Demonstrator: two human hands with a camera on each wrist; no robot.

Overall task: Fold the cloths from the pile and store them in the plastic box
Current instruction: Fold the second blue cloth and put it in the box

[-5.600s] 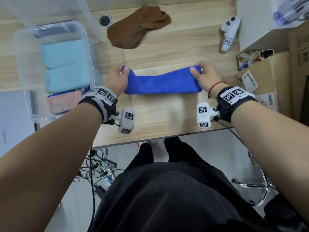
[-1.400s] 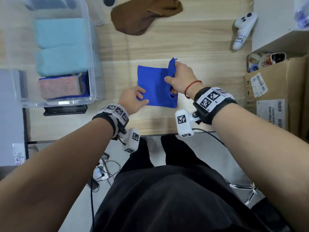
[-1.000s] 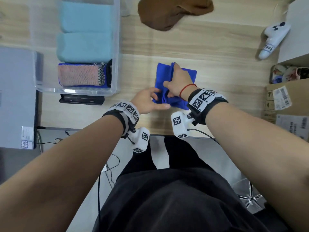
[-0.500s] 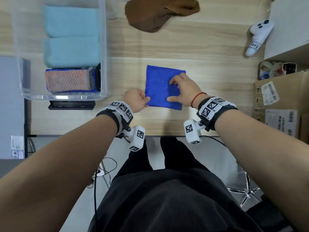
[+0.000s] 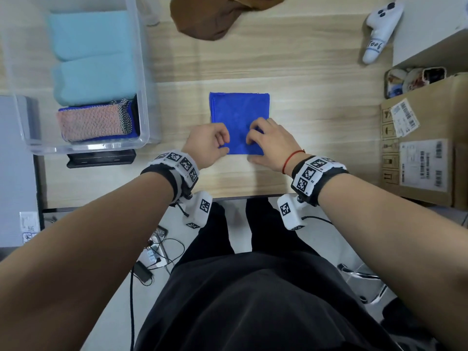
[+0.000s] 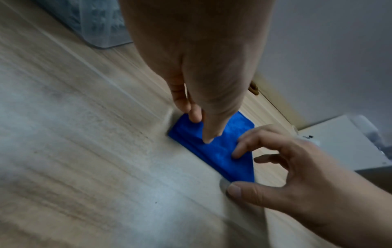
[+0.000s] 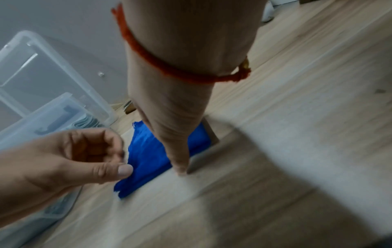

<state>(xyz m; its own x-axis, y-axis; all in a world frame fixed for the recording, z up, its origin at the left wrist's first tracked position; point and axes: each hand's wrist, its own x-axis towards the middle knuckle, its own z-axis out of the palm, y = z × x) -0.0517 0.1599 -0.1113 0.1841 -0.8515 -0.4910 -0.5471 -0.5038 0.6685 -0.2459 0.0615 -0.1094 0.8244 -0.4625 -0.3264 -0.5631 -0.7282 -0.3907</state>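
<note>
A blue cloth (image 5: 239, 115) lies folded into a flat square on the wooden table (image 5: 316, 110). My left hand (image 5: 222, 143) sits at its near-left corner with the fingers curled in. Its thumb (image 7: 125, 169) touches the cloth's edge (image 7: 148, 156), and nothing lies between thumb and fingers. My right hand (image 5: 253, 138) is at the near-right part, with bent, spread fingertips (image 6: 235, 154) resting on the cloth (image 6: 222, 151) and the thumb (image 6: 235, 191) on the table by the near edge. A brown cloth (image 5: 215, 16) lies crumpled at the far edge. The clear plastic box (image 5: 88, 148) stands on the left.
In the box lie two folded light-blue cloths (image 5: 93, 57) and a pink one (image 5: 93, 122) over blue. A black device (image 5: 101, 158) lies just before the box. A white controller (image 5: 379, 31) and a cardboard box (image 5: 425, 148) are on the right. The table edge (image 5: 228, 196) is near my wrists.
The long blue strip was folded over to the left into a square. In the last half second both hands slid back to its near edge, and my right hand's fingers bent.
</note>
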